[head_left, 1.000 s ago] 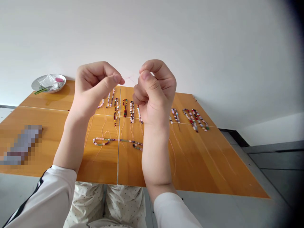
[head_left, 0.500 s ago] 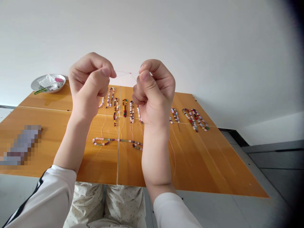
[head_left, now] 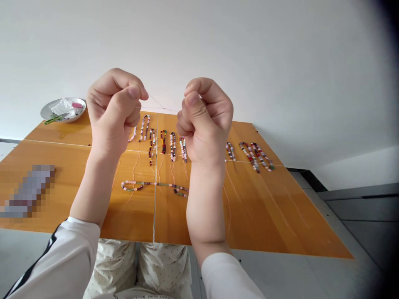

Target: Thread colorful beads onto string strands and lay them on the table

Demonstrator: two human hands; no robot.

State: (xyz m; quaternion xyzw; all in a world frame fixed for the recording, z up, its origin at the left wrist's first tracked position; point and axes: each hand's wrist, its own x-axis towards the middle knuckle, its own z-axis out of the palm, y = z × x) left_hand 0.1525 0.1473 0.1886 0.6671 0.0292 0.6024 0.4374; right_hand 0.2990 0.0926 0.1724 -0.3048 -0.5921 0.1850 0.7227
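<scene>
My left hand (head_left: 115,104) is raised above the table with its thumb and fingers pinched on a thin, pale thread (head_left: 164,108). Facing it, my right hand (head_left: 207,116) is also closed, pinching the thread between thumb and forefinger. The thread spans the gap between both hands, with a small knot-like spot near its middle. Below the hands, a looped strand of green, pink and dark beads (head_left: 132,189) lies on the wooden table (head_left: 268,220). Behind it are several bead strings, among them a pink and dark one (head_left: 173,147), with loose thread tails.
A plate (head_left: 45,111) with plastic bags, a pink item and green-handled tools stands at the back left. A blurred grey object (head_left: 29,191) lies at the left. Two more bead strings (head_left: 262,158) are at the right. A white wall rises behind the table.
My left hand has shifted slightly left and my right hand slightly right, widening the gap. The thread's knot-like spot sits lower and further left.
</scene>
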